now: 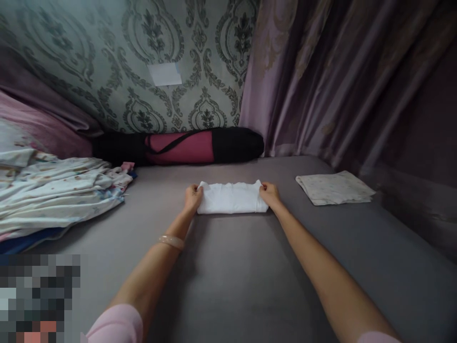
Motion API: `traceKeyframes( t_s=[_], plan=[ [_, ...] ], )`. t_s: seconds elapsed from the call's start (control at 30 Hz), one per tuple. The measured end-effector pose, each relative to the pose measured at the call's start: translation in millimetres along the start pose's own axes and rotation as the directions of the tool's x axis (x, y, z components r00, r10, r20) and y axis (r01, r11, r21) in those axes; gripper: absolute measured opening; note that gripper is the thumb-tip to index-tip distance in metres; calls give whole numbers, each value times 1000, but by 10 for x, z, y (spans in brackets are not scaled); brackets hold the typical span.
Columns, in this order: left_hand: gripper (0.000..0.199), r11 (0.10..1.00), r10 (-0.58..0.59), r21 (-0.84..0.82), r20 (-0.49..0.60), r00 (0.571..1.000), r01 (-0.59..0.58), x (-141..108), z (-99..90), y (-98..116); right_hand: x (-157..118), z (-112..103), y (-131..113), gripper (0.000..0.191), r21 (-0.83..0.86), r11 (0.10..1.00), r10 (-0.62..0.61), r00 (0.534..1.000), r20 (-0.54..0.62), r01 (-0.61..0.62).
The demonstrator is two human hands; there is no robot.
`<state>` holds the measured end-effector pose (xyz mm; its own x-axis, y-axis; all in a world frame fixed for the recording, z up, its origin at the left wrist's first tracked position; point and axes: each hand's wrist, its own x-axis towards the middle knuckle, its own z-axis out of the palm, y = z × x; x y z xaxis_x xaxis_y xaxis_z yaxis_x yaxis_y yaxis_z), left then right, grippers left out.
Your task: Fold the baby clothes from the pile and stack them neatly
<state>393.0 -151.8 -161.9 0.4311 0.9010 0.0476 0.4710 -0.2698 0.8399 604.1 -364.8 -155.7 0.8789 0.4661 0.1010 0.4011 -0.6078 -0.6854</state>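
Observation:
A white folded cloth (232, 197), perhaps a garment, is stretched sideways just above or on the grey bed surface (228, 267). At its left end, my left hand (193, 198) pinches the upper corner. My right hand (270, 194) grips the opposite upper corner, with the thumb and fingers closed. The cloth's far edge is slightly wavy between the two hands, and both its corners poke up. Whether its underside touches the bed I cannot tell.
Farther right lies a folded pale patterned cloth (333, 187). A loose heap of printed clothes (71, 190) covers the left side. Along the patterned wall rests a long black and dark pink bag (182, 146). Purple curtains (285, 85) hang at the right.

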Motion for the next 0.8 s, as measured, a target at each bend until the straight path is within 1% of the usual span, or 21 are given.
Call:
traceKeyframes(
  t_s=[0.1,0.17,0.2,0.23,0.3,0.37,0.4,0.47,0.5,0.67,0.8],
  plan=[
    [37,1000,-15,14,-26,1000,15,-23,-81,30,-15,-59,75,36,30,999,11,1000,-11,-11],
    [45,999,-25,40,-46,999,27,-94,-223,7,-68,-148,188,39,43,999,33,999,-16,-33],
    [48,998,-24,59,-39,999,26,-154,-317,-19,-115,-205,257,38,45,998,46,999,-15,-45],
    [48,997,-17,78,-19,1000,19,-229,-420,-52,-176,-265,329,36,46,997,57,998,-7,-57],
    [49,995,6,100,73,997,-13,-413,-625,-126,-333,-385,457,28,41,998,47,998,47,-49],
    [52,993,28,106,178,984,-47,-603,-776,-181,-510,-478,529,19,39,999,-31,991,128,27],
    [53,993,39,104,222,974,-63,-687,-819,-194,-594,-509,536,16,39,996,-86,983,162,80],
    [51,991,61,99,282,958,-92,-811,-834,-191,-731,-535,499,16,32,984,-176,964,199,173],
    [49,990,75,96,289,954,-106,-850,-811,-178,-781,-531,461,17,22,980,-197,960,200,196],
    [37,980,116,129,235,965,-149,-902,-605,-94,-866,-416,285,18,-72,976,-194,968,162,207],
    [36,981,136,106,224,965,-163,-899,-510,-75,-845,-358,265,19,-84,971,-208,965,158,223]
  ],
)
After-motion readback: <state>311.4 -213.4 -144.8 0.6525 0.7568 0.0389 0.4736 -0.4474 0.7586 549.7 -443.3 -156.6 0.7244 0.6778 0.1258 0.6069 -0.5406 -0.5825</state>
